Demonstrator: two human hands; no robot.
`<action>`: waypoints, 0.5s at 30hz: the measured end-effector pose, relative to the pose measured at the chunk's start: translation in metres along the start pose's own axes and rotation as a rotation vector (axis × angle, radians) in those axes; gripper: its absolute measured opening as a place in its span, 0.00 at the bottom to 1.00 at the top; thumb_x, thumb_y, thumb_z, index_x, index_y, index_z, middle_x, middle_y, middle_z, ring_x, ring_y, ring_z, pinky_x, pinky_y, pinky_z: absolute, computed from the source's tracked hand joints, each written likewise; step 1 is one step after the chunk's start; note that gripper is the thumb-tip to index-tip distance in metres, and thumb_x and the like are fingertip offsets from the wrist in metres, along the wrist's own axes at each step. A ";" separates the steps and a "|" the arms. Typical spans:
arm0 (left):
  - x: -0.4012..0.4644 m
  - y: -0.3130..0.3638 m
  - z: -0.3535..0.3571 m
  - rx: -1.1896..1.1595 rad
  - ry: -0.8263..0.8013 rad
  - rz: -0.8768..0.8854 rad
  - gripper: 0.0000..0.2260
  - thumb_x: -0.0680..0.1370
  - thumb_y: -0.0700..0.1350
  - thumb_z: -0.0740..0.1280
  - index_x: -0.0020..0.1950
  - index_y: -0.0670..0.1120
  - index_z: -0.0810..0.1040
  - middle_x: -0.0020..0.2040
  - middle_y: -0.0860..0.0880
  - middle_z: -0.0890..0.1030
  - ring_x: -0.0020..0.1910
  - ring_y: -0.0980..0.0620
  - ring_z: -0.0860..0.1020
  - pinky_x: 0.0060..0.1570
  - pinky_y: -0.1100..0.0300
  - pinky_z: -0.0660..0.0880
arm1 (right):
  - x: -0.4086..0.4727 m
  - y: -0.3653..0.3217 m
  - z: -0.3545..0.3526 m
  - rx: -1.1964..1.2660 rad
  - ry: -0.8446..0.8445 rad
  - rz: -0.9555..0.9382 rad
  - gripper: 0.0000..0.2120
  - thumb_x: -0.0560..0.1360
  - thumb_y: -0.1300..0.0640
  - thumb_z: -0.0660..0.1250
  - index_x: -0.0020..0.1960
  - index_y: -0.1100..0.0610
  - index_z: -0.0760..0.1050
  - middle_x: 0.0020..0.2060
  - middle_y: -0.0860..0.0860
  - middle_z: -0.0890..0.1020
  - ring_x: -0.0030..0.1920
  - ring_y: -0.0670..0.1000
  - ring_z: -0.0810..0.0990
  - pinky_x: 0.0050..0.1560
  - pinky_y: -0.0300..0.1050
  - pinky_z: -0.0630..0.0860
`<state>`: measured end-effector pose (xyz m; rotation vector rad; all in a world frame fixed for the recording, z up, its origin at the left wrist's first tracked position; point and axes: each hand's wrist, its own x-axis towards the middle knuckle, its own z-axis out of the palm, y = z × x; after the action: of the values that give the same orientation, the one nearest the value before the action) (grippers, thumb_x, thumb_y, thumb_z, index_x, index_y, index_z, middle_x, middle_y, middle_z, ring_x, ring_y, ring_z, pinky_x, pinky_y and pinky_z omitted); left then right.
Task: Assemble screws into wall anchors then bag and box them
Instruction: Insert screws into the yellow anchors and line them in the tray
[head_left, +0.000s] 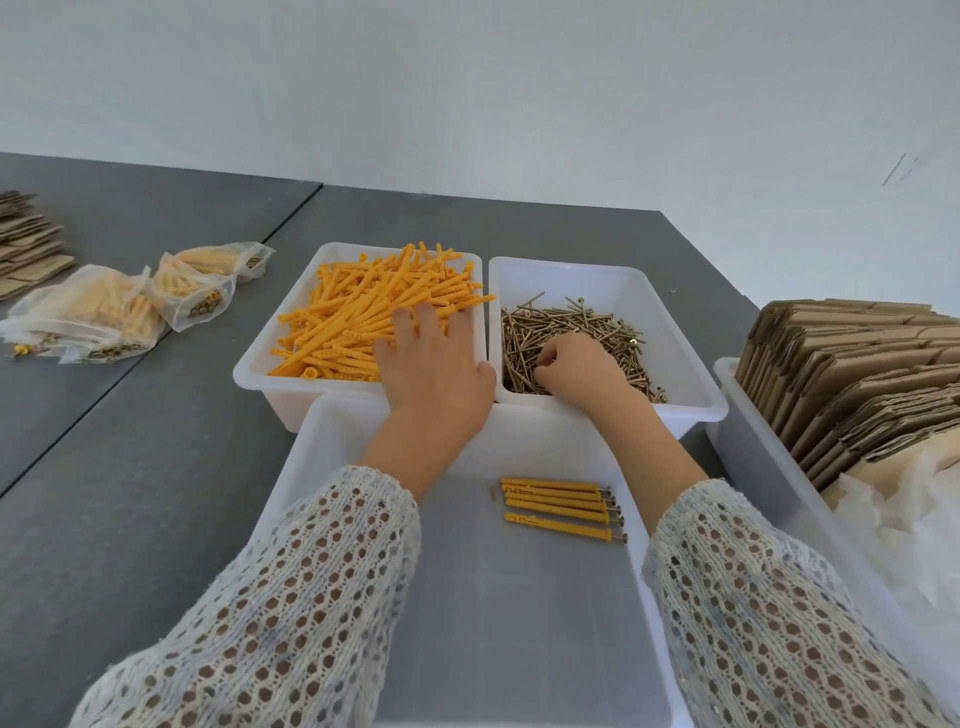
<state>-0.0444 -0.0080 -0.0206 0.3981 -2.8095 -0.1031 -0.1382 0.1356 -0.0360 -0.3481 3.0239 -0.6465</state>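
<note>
The left hand (434, 358) lies flat with its fingers spread on the pile of orange wall anchors (363, 312) in the left bin (254, 364). The right hand (576, 366) is curled down in the heap of brass screws (576, 322) in the right bin (691, 332); I cannot tell if it has one pinched yet.

The anchors look light and a bit bendy, so one could be picked up by its middle. They lie crossed over each other and may snag. The screws look small, hard and pointy, and they are tangled; taking one by the head end seems safest.

Five finished anchors with screws (558, 506) lie side by side in the near tray (311, 457), by its right side.

Filled bags (104, 312) sit toward the left edge of the counter (130, 467). Flat cardboard boxes (841, 374) stand in a bin at the right edge. Nothing blocks the hands.
</note>
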 end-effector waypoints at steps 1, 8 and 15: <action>0.001 -0.002 0.000 -0.002 -0.027 -0.033 0.22 0.80 0.57 0.59 0.70 0.48 0.68 0.72 0.44 0.65 0.72 0.38 0.61 0.62 0.41 0.67 | -0.001 0.000 0.000 -0.021 -0.014 0.007 0.09 0.74 0.59 0.63 0.48 0.60 0.81 0.40 0.54 0.81 0.40 0.55 0.78 0.39 0.47 0.74; 0.007 -0.006 0.003 0.047 -0.109 -0.071 0.17 0.82 0.57 0.54 0.63 0.51 0.75 0.68 0.44 0.72 0.71 0.37 0.62 0.65 0.40 0.64 | -0.002 -0.001 -0.002 -0.032 -0.095 -0.017 0.12 0.76 0.56 0.61 0.34 0.55 0.68 0.29 0.50 0.69 0.31 0.52 0.67 0.35 0.44 0.65; 0.014 -0.015 0.004 0.012 -0.077 -0.089 0.14 0.80 0.51 0.57 0.63 0.52 0.76 0.66 0.45 0.74 0.69 0.39 0.64 0.64 0.43 0.64 | -0.003 0.000 -0.001 -0.051 -0.050 0.004 0.16 0.77 0.55 0.59 0.32 0.54 0.62 0.28 0.49 0.66 0.28 0.50 0.63 0.31 0.42 0.59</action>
<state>-0.0543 -0.0259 -0.0226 0.5327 -2.8687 -0.1233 -0.1351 0.1365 -0.0346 -0.3539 2.9966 -0.5524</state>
